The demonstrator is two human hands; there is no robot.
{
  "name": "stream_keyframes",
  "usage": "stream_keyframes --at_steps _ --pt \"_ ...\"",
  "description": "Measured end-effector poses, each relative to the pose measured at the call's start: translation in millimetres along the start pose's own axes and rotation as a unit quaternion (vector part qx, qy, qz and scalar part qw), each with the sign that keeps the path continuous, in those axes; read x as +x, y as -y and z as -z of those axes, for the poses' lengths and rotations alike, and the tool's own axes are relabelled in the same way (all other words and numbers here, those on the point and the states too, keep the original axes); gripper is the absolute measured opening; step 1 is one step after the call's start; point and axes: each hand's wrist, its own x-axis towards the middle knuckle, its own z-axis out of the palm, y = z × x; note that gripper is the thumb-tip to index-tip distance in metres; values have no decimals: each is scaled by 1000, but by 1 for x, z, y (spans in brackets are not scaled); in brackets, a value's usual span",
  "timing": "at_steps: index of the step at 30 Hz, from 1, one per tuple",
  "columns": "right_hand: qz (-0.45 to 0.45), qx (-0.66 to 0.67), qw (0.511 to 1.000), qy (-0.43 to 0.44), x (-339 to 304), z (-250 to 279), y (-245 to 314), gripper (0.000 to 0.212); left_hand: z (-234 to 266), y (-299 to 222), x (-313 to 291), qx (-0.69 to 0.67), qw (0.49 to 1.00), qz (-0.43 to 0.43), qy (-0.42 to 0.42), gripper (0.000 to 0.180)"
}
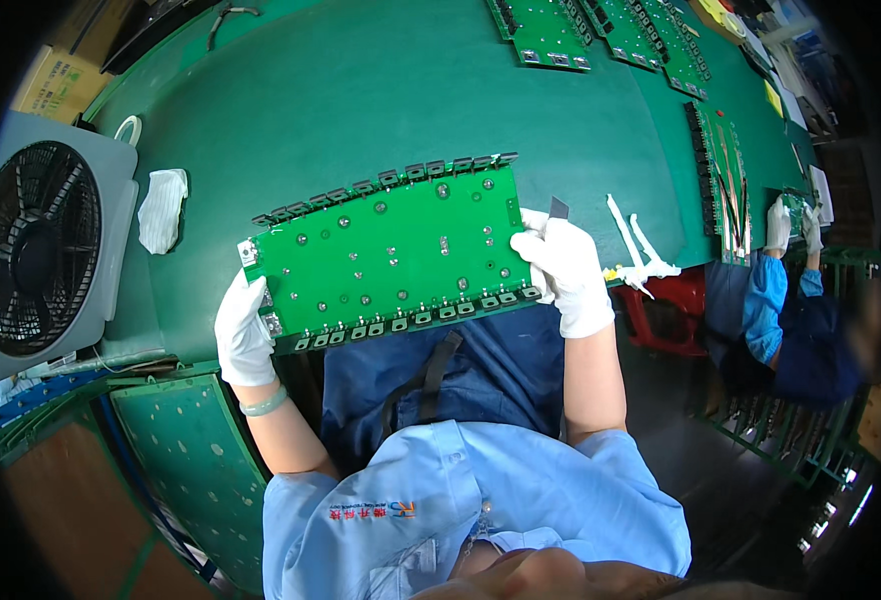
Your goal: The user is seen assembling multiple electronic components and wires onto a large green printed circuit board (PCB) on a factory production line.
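Observation:
A long green circuit board is held slightly tilted above the near edge of the bench, with rows of black components along both long edges and solder spots across its face. My left hand, in a white glove, grips the board's left end beside silvery terminals. At the opposite end, my right hand, also gloved in white, has its fingers and thumb closed on the board. A small dark flat piece sticks up beside the right fingers; I cannot tell whether the hand holds it.
A grey box fan stands at left near a folded white cloth. White strips lie to the right, near a red stool. More circuit boards lie at the far right. A co-worker handles a small board there.

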Motion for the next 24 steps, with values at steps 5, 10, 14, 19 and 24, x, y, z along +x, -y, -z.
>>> stream_keyframes --at_steps 5,10,14,19,24 --pt "4 -78 996 -43 -4 -3 4 41 1 0 -1 30 999 21 -37 43" --pt "24 -22 998 -51 -3 0 2 42 -4 -2 5 97 995 17 23 42" --pt "75 -1 992 -97 -5 -18 7 46 -5 -10 -3 30 998 45 33 47" --pt "7 -23 998 -58 -10 -19 14 46 7 -9 -7 -2 998 23 54 44" --pt "2 -86 989 -117 -1 -14 8 45 3 -13 -9 -21 999 28 39 41"
